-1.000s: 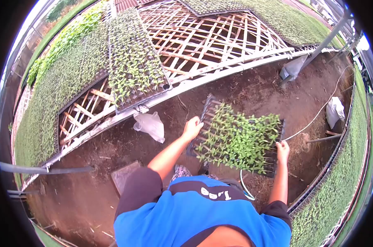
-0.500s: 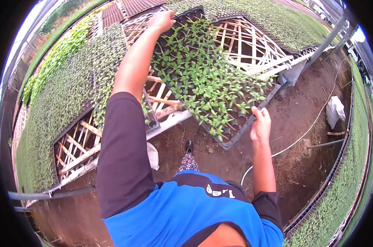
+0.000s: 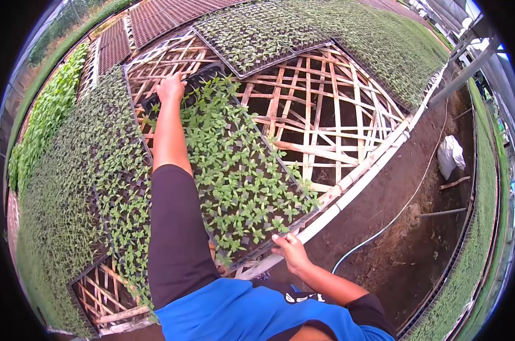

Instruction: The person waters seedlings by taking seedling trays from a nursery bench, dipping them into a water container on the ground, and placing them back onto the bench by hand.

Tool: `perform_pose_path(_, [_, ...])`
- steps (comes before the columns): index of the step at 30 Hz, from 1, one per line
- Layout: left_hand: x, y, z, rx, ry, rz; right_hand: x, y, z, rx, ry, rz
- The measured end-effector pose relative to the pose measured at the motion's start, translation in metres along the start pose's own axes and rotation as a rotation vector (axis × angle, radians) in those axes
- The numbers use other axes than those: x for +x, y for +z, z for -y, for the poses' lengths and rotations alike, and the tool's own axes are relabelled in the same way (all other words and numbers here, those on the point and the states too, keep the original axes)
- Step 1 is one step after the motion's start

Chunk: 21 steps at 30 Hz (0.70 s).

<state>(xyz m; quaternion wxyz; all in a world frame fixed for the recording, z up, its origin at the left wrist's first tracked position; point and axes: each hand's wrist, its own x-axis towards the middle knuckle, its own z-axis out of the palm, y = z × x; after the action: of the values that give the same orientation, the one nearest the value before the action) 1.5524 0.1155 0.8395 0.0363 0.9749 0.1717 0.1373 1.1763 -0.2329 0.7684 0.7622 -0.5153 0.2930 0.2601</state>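
A black tray of green seedlings (image 3: 234, 170) lies over the bamboo lattice bench (image 3: 320, 113), its long side running away from me. My left hand (image 3: 171, 89) is closed on the tray's far edge, with the arm stretched across the left part of the bench. At the near edge, my right hand (image 3: 290, 250) has its fingers closed on the rim by the bench's pale front rail (image 3: 348, 196). Part of the tray's left side is hidden behind my left arm.
Other seedling trays (image 3: 257, 37) stand at the back, and more (image 3: 75, 227) fill the left. A white sack (image 3: 451, 156) and a pale hose (image 3: 391, 223) lie on the soil at right. A grey post (image 3: 465, 71) rises at the upper right.
The tray has gone from in front of my body up and left onto the lattice. My left hand has reached far forward; my right hand has moved left and, lately, nearer my body.
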Motion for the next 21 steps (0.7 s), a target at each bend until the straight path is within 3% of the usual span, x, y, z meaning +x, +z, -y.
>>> perform_pose_path(4, [0.022,0.045,0.012,-0.002,-0.081,0.121,-0.007,-0.023,0.026,-0.339,0.208,0.133])
perform_pose_path(7, [0.031,0.062,0.021,-0.166,-0.175,0.29,-0.004,-0.054,0.045,-0.685,0.178,0.177])
perform_pose_path(9, [0.029,0.072,0.023,-0.285,-0.248,0.253,-0.006,-0.079,0.069,-0.754,0.132,0.114])
perform_pose_path(13, [0.012,0.048,0.034,0.005,0.094,-0.243,0.0,-0.107,0.154,-0.817,-0.184,-0.149])
perform_pose_path(16, [-0.024,0.015,0.018,-0.165,0.309,-0.248,0.035,-0.09,0.216,-0.742,-0.41,-0.302])
perform_pose_path(17, [-0.044,0.005,0.008,-0.217,0.387,-0.275,0.052,-0.074,0.232,-0.722,-0.497,-0.233])
perform_pose_path(21, [-0.123,-0.032,-0.037,-0.418,0.551,-0.185,0.15,0.008,0.275,-0.694,-0.498,0.084])
